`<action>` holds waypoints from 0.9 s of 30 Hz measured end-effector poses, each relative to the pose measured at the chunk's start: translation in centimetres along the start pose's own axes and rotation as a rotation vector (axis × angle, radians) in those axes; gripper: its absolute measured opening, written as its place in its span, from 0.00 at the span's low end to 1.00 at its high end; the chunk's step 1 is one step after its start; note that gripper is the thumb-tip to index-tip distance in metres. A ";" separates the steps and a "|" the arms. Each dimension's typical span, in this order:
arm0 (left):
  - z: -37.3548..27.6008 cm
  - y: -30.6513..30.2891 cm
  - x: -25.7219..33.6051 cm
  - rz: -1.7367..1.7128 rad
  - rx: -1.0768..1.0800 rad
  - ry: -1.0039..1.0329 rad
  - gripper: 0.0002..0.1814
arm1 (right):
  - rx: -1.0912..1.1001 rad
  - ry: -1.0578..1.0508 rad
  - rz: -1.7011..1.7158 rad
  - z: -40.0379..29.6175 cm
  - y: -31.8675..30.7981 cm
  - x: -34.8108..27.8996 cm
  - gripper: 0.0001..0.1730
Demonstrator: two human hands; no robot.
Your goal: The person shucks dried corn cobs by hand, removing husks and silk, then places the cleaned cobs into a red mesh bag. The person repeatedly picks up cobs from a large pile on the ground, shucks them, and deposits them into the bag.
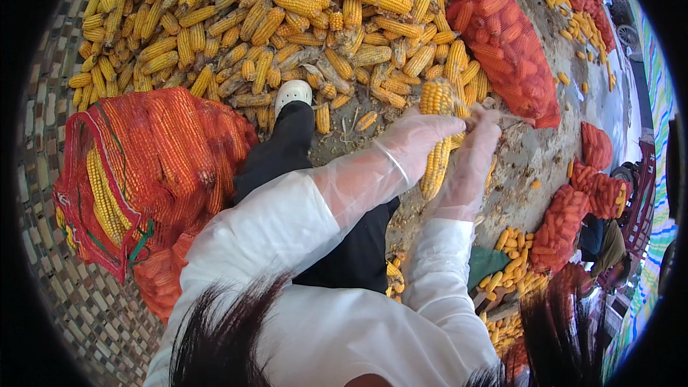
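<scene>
My left hand [419, 137], in a clear plastic glove, grips a yellow ear of corn [436, 164] that points upward and down past the fingers. Close to its right, my right hand [484, 126], gloved the same way, has its fingers pinched at thin pale strands of husk or silk [508, 115] beside the ear. Behind both hands spreads a large heap of corn ears [301, 21], some with dry husk scraps clinging to them.
A red mesh sack full of corn [166, 145] stands at my left with its mouth open. Another filled red mesh sack [502, 48] lies beyond my right hand. More sacks [559, 226] and loose ears [510, 258] lie at right, near a person [607, 247]. A white clog [293, 94] touches the heap's edge.
</scene>
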State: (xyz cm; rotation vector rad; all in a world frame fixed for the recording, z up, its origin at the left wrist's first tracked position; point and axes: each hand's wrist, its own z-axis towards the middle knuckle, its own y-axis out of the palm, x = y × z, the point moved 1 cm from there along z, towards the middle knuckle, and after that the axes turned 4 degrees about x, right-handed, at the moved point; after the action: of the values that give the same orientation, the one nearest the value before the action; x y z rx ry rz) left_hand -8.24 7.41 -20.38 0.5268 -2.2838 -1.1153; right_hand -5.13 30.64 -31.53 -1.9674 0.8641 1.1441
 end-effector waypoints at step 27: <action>-0.4 -1.7 7.5 -0.351 0.429 0.398 0.14 | -0.532 0.498 -0.178 -4.0 11.8 13.0 0.34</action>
State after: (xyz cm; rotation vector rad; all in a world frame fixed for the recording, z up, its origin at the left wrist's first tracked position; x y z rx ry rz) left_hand -13.67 2.01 -19.29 1.2369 -2.1140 -0.5823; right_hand -7.91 18.40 -44.47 -2.7824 0.6384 0.8424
